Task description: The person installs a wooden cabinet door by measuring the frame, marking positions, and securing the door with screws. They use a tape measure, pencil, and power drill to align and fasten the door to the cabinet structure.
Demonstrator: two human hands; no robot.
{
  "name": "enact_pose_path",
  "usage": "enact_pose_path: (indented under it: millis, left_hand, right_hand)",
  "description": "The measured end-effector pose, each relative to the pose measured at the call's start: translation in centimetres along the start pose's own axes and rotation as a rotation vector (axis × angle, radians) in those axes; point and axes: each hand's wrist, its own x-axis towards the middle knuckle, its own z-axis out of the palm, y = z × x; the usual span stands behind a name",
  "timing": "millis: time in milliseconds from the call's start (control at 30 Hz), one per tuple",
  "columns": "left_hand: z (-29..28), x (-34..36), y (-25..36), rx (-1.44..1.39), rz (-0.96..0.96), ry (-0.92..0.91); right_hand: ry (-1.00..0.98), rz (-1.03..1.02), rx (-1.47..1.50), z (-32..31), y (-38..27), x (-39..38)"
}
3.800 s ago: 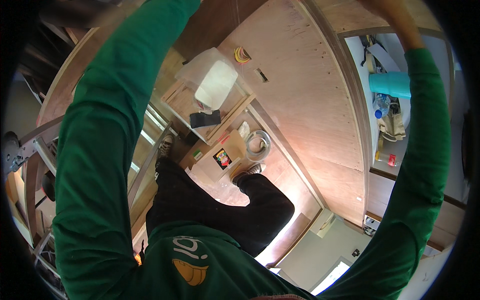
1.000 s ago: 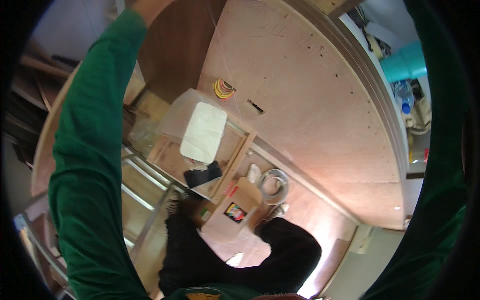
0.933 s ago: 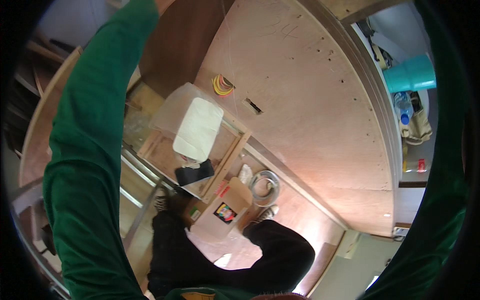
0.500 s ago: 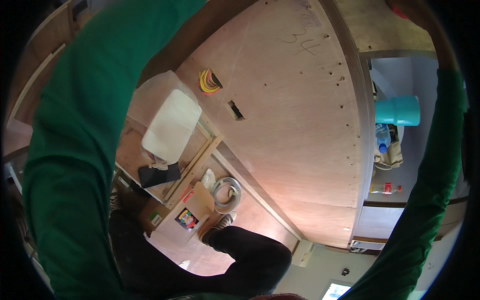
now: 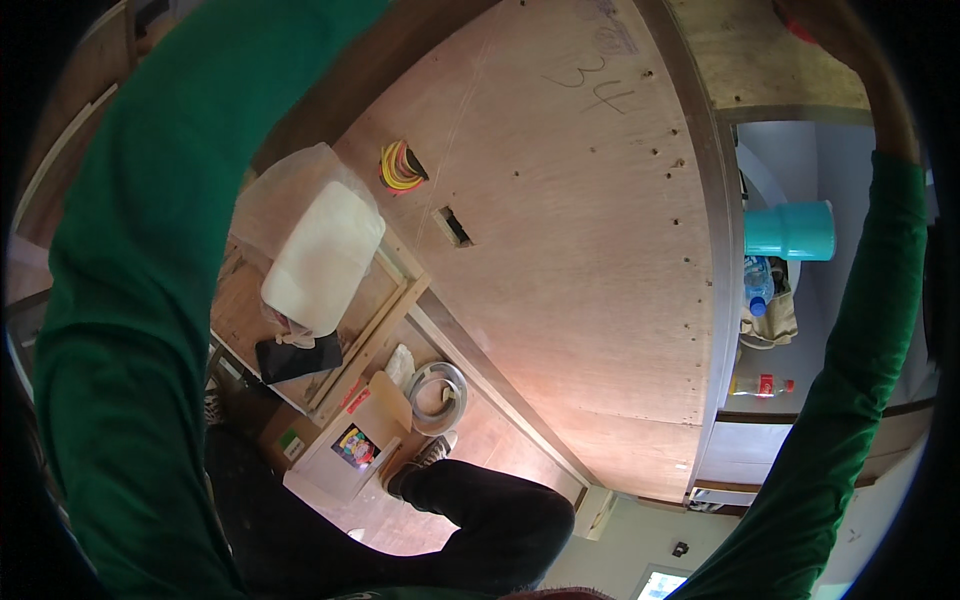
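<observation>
Both my arms, in green sleeves, reach up past a large plywood panel (image 5: 570,300). At the upper right, my right hand (image 5: 835,32) is partly cut off by the picture's rim. It is closed around a small red thing (image 5: 798,28) that I cannot make out, close to a wooden board (image 5: 775,60). My left arm crosses the upper left along a dark wooden edge, and its hand is beyond the top edge. Yellow and red wires (image 5: 402,168) stick out of a hole in the panel, beside a rectangular cutout (image 5: 455,227).
A white container (image 5: 325,265) in a plastic bag lies near a black pouch (image 5: 298,357) on a wooden frame. Below are a carton (image 5: 350,450) and a coiled strip (image 5: 437,398) by my foot. A niche at right holds a turquoise tumbler (image 5: 790,230) and bottles (image 5: 765,386).
The view has shifted slightly, so the panel and the things below it lie a little farther left. My right hand stays at the upper right with the red thing.
</observation>
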Motion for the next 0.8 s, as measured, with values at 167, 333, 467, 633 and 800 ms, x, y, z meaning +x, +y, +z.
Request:
enact_pose_path:
  millis: [167, 333, 467, 633, 800]
  left_hand:
    - [-0.1, 0.3, -0.3, 0.029, -0.005, -0.008]
    - [-0.2, 0.1, -0.4, 0.0, 0.015, 0.044]
    - [-0.1, 0.3, -0.7, -0.047, 0.035, 0.018]
    - [0.0, -0.3, -0.5, -0.115, 0.056, 0.01]
    - [0.5, -1.2, 0.2, -0.13, 0.057, 0.074]
  right_hand:
    - [0.01, -0.012, 0.004, 0.4, 0.5, 0.3]
    - [0.178, -0.182, -0.166, 1.5, -0.6, -1.1]
    - [-0.101, 0.065, -0.073, 0.2, 1.4, 1.6]
    - [-0.068, -0.149, -0.067, 0.7, 3.1, 2.1]
    - [0.041, -0.211, -0.004, 0.7, 1.0, 0.7]
